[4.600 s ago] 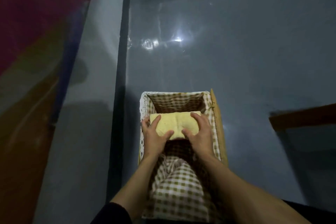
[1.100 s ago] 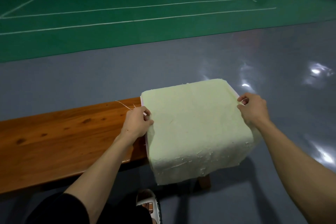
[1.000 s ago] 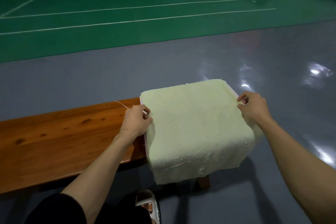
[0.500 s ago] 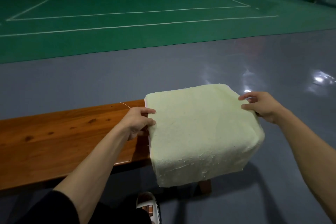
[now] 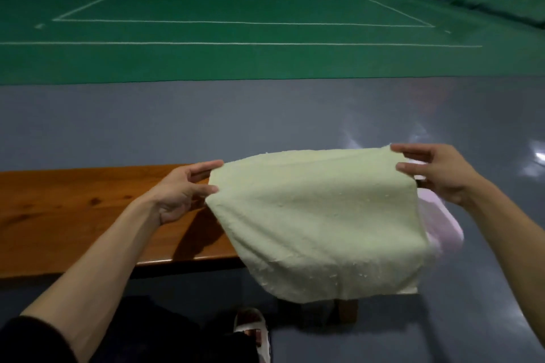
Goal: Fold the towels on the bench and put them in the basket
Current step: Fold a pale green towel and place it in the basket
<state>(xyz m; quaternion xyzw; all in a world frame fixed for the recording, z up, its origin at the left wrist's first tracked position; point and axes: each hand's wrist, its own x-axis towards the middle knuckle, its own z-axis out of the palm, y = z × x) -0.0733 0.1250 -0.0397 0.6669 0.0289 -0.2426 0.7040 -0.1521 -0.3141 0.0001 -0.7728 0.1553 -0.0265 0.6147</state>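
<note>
A varnished wooden bench (image 5: 73, 215) stands on glossy grey floor (image 5: 206, 121) before a green, white-lined court (image 5: 236, 62). The left hand (image 5: 180, 188) and right hand (image 5: 436, 174) each pinch a corner of the nubbly pale-yellow towel (image 5: 318, 224), held above the bench end. A pink cloth (image 5: 439, 224), perhaps another towel, lies underneath.

Up it goes: pale yellow-green cloth towel (image 5: 318, 224) now lifted off the end of the brown wooden desk (image 5: 73, 209). Left grip (image 5: 182, 188) & right grip (image 5: 436, 174) have shifted to its far corners, pinching. Light pink towel (image 5: 442, 224) uncovered underneath at right, hidden a sec ago.
</note>
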